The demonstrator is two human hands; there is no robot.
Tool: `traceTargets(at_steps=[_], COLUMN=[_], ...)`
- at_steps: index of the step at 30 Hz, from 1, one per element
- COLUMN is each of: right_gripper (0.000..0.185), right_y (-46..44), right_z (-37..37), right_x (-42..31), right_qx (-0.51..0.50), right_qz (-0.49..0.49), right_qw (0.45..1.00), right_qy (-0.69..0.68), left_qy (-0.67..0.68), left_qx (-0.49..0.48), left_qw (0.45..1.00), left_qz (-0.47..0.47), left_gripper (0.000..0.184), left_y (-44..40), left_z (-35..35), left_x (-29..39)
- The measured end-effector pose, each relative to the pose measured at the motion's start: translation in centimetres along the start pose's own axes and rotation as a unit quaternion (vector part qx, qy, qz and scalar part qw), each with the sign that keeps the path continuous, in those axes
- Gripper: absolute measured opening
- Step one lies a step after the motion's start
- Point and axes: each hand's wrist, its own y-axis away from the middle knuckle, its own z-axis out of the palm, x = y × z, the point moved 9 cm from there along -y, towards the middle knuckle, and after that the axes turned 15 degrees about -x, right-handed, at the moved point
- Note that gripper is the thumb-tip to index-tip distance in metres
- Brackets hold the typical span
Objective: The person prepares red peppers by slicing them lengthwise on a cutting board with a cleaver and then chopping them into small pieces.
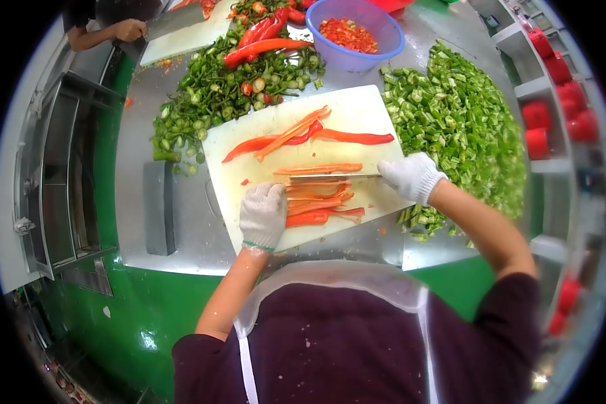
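On a white cutting board (367, 101) lie long strips of red pepper. My right hand (412, 177), in a white knit glove, is closed around the handle end of a knife (337, 177). Its blade is seen edge-on and points left across the board, among the strips. My left hand (262, 215), gloved too, has its fingers curled on the left ends of a bunch of red pepper strips (316, 202); the fingertips are partly hidden. One single strip (326, 169) lies just beyond the blade. Farther back on the board rest larger split red pepper pieces (283, 143).
Chopped green peppers (451, 121) are heaped right of the board. Green pepper stem ends (209, 94) and whole red peppers (266, 47) lie behind. A bluish basin (320, 50) holds chopped red pepper. A grey block (159, 209) sits left. Another person's hand (129, 29) holds a cleaver (175, 21).
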Motion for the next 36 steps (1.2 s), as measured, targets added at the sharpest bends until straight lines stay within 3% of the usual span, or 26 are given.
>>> traceTargets(at_steps=[4,7,11,14,15,17,18,21,22,25,28,31,34,36], right_gripper=[0.020,0.020,0.027,0.031,0.032,0.035,0.034,0.033,0.034,0.036,0.037,0.037,0.037,0.037], right_y=[4.0,8.1,10.2,10.7,11.1,11.7,11.3,10.9,10.8,10.8,10.9,10.9,10.8,10.7], right_z=[2.1,4.2,7.5,10.6,11.5,12.6,14.1,15.4,15.4,15.5,15.8,15.6,15.9,16.2], right_x=[1.7,3.0,2.1,0.1,-0.8,-1.9,-2.1,-2.7,-2.8,-2.7,-2.8,-2.8,-2.7,-2.7], right_qx=[-0.002,0.125,0.247,0.171,0.165,0.173,0.170,0.177,0.167,0.144,0.146,0.142,0.135,0.131], right_qz=[0.027,0.118,0.181,0.250,0.263,0.291,0.297,0.310,0.317,0.328,0.341,0.349,0.349,0.346], right_qw=[0.996,0.962,0.877,0.804,0.775,0.784,0.784,0.786,0.788,0.780,0.768,0.771,0.771,0.763], right_qy=[-0.088,-0.210,-0.371,-0.512,-0.550,-0.520,-0.518,-0.505,-0.501,-0.513,-0.523,-0.513,-0.516,-0.530], left_qy=[-0.043,-0.030,0.003,-0.057,-0.035,0.010,0.018,-0.066,-0.092,-0.164,-0.086,0.037,0.052,-0.044], left_qx=[-0.022,0.003,-0.059,-0.205,-0.203,-0.201,-0.228,-0.093,-0.088,-0.107,-0.198,-0.269,-0.265,-0.298], left_qw=[0.999,0.996,0.989,0.972,0.971,0.968,0.967,0.992,0.991,0.980,0.976,0.958,0.954,0.947], left_qz=[0.014,0.079,0.135,0.103,0.121,0.152,0.111,0.054,0.034,-0.039,-0.003,-0.096,-0.130,-0.114], left_gripper=[0.015,0.014,0.019,0.017,0.016,0.014,0.013,0.014,0.013,0.019,0.026,0.033,0.036,0.035], left_y=[-0.3,-2.4,-6.6,-7.1,-6.5,-5.6,-6.4,-9.3,-10.5,-12.2,-12.7,-12.9,-13.0,-12.8], left_z=[-1.2,-2.6,1.5,5.3,5.1,4.7,4.6,1.7,0.6,0.7,1.0,0.1,-1.5,-2.3], left_x=[1.0,3.6,5.1,5.0,5.2,5.2,4.8,3.2,2.4,-2.8,-5.6,-7.1,-8.7,-9.2])
